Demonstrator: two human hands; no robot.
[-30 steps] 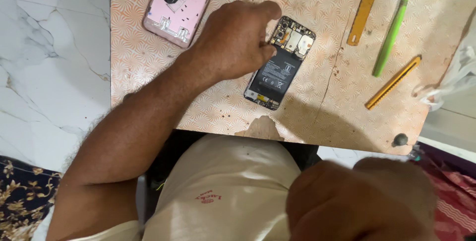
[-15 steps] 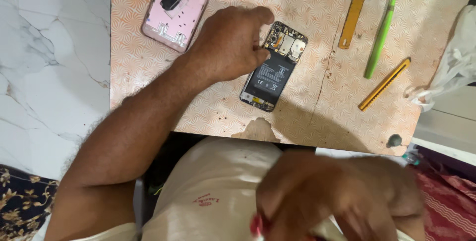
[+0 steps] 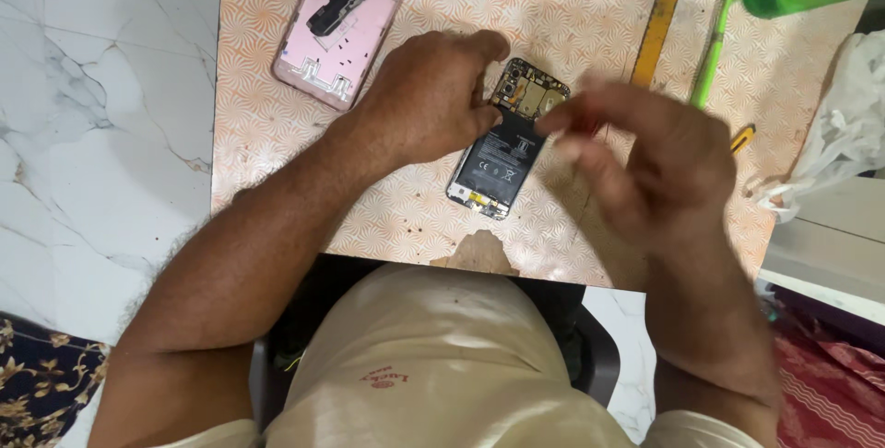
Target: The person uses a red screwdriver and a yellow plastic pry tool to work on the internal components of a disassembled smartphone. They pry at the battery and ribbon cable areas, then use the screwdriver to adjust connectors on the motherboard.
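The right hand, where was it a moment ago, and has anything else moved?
The right hand rose from the lap to just right of the opened phone, pinching something small and reddish. The left hand stayed pressed on the phone; the pink back cover stayed put.

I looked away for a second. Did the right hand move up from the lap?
Yes. The right hand has come up from the lap and is now over the table, beside the opened phone that the left hand steadies.

White plastic bag [image 3: 843, 125], table's right edge
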